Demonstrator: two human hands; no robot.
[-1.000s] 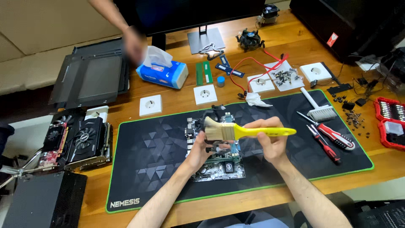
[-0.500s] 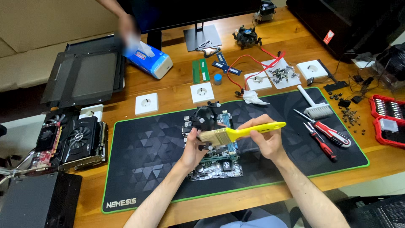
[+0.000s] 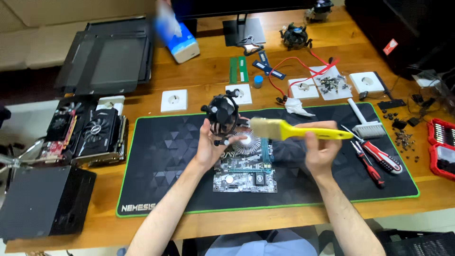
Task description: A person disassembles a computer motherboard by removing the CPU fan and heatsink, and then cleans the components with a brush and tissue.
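Left hand [image 3: 211,142] now has its fingers wrapped round the black cooler fan [image 3: 222,114], which it has lifted and tipped up on edge off the finned heatsink [image 3: 246,142]; a moment ago it sat low on the motherboard [image 3: 246,173]. Right hand [image 3: 322,151] stays closed on the yellow brush [image 3: 296,130], bristles beside the fan and above the bared fins, so both are open to the brush. Bare mat [image 3: 161,161] lies left of the left hand, screwdrivers [image 3: 377,159] crowd just right of the right; a blurred arm moves the tissue box [image 3: 182,42] far behind.
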